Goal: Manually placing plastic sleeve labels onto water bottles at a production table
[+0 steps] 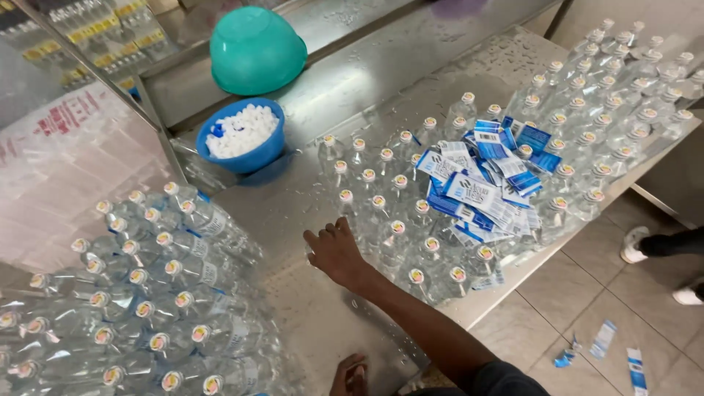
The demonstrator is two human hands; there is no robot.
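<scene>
Low at the frame's bottom edge, the left hand (350, 376) rests on the wet stainless-steel worktop (323, 323); whether its fingers are spread or curled cannot be told. Further out, the right hand (334, 251) lies palm-down, fingers held loosely together, empty, just beside the upright clear plastic capped bottles (396, 220). Blue-and-white paper labels (484, 183) lie heaped on those bottles.

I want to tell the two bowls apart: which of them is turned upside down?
The teal bowl on the raised steel ledge is upside down, its rounded base facing up. The blue bowl below it stands upright, filled with white caps.
</scene>
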